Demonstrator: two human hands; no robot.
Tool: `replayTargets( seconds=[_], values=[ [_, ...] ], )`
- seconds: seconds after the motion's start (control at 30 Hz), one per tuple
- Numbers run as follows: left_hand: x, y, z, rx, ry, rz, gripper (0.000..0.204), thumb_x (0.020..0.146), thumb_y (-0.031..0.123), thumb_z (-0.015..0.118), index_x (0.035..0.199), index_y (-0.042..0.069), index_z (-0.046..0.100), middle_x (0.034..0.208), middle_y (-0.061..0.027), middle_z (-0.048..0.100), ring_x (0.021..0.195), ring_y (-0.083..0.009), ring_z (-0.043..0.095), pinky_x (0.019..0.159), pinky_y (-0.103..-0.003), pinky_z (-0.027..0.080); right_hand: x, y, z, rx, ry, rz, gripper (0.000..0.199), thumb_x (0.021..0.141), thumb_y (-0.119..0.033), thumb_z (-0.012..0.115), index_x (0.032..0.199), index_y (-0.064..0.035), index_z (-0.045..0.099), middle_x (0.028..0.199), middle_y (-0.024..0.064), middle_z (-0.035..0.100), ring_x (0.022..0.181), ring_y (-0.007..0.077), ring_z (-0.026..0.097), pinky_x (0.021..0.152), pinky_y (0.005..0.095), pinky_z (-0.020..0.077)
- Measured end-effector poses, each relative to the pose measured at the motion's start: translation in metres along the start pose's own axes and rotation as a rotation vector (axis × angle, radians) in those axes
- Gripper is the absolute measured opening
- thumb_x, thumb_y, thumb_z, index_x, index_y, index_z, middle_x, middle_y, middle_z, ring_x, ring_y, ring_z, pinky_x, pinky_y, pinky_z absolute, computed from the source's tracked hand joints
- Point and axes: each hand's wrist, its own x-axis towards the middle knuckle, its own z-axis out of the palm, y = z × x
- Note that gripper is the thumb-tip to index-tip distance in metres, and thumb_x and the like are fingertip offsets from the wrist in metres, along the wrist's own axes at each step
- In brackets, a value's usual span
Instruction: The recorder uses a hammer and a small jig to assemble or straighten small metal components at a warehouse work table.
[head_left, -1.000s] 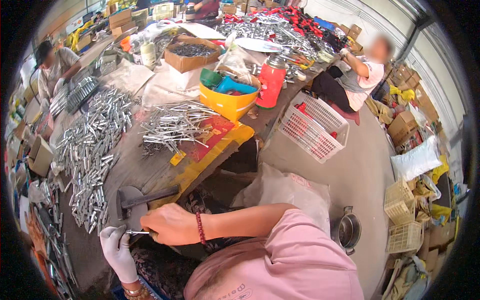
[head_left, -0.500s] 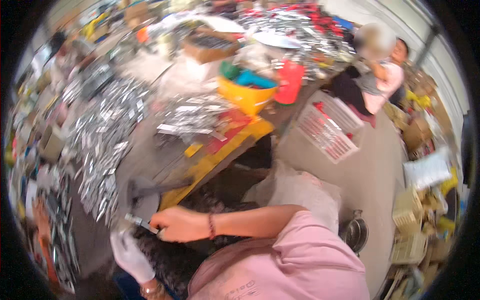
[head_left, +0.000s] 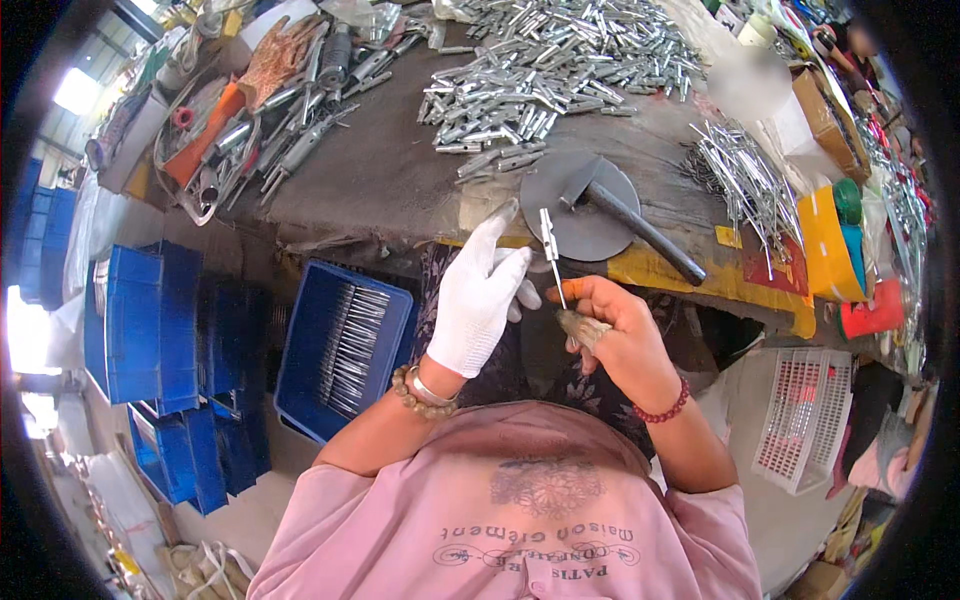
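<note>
My left hand, in a white glove, is just left of a slim metal rod with a thicker metal sleeve at its top. Its index finger is stretched and its fingers are apart, with nothing visible in them. My right hand is closed on the rod's lower end and holds it nearly upright. Something brownish, perhaps a cloth wrap, covers a finger of this hand. Beyond the part, a hammer rests on a round grey plate at the bench edge. A heap of metal tube pieces lies farther back.
At left below the bench is a blue bin with rods lined up in it, beside stacked blue bins. Thin rods are piled at right, near a yellow container. A white basket is on the floor.
The view has swung left, bringing the blue bins in. My left hand has moved up to beside the metal part. The right hand keeps hold of a metal piece, now nearly upright.
</note>
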Motion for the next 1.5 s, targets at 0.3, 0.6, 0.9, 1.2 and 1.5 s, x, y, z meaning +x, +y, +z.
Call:
replayTargets(
  seconds=[0.3, 0.6, 0.9, 1.2, 1.5],
  values=[
    [-0.016, -0.010, -0.026, -0.050, 0.079, 0.104, 0.068, 0.101, 0.016, 0.075, 0.161, 0.002, 0.045, 0.103, -0.0080, 0.077, 0.071, -0.0048, 0.056, 0.061, -0.021, 0.045, 0.006, 0.014, 0.035, -0.189, -0.034, -0.068, 0.039, 0.097, 0.008, 0.066, 0.135, -0.0001, 0.067, 0.092, 0.0018, 0.067, 0.073, 0.0079, 0.062, 0.061, 0.0253, 0.0524],
    [-0.081, -0.124, -0.223, 0.558, 0.772, -0.176, 0.059, 0.091, 0.022, 0.077, 0.144, -0.001, 0.064, 0.118, -0.0216, 0.079, 0.107, -0.0274, 0.077, 0.094, -0.036, 0.059, 0.023, 0.006, -0.042, -0.131, 0.261, -0.382, 0.041, 0.109, -0.010, 0.058, 0.150, -0.0022, 0.061, 0.105, 0.0041, 0.069, 0.076, 0.0066, 0.059, 0.064, 0.0210, 0.0496],
    [-0.136, -0.297, -0.351, 0.509, 1.076, -0.650, 0.054, 0.083, 0.015, 0.083, 0.133, -0.001, 0.073, 0.123, -0.0227, 0.079, 0.116, -0.0369, 0.076, 0.103, -0.041, 0.057, 0.027, 0.020, -0.044, -0.082, 0.284, -0.350, 0.044, 0.109, -0.008, 0.057, 0.152, -0.0014, 0.059, 0.112, 0.0058, 0.069, 0.078, 0.0071, 0.059, 0.065, 0.0214, 0.0511],
    [-0.117, -0.297, -0.340, 0.734, 1.004, -0.673, 0.053, 0.089, 0.029, 0.084, 0.132, 0.000, 0.074, 0.126, -0.0224, 0.078, 0.118, -0.0375, 0.075, 0.102, -0.044, 0.058, 0.030, 0.017, -0.054, -0.052, 0.280, -0.353, 0.045, 0.108, -0.010, 0.061, 0.151, -0.0006, 0.059, 0.124, 0.0116, 0.071, 0.078, 0.0085, 0.061, 0.064, 0.0228, 0.0522],
    [-0.103, -0.224, -0.347, 0.977, 1.101, 0.054, 0.032, 0.108, 0.027, 0.064, 0.115, -0.002, 0.074, 0.107, -0.0210, 0.077, 0.093, -0.0342, 0.072, 0.089, -0.042, 0.055, 0.017, 0.001, -0.024, -0.026, 0.223, -0.273, 0.036, 0.105, 0.003, 0.058, 0.140, -0.0004, 0.065, 0.102, 0.0091, 0.075, 0.075, 0.0106, 0.067, 0.069, 0.0265, 0.0569]
  ],
)
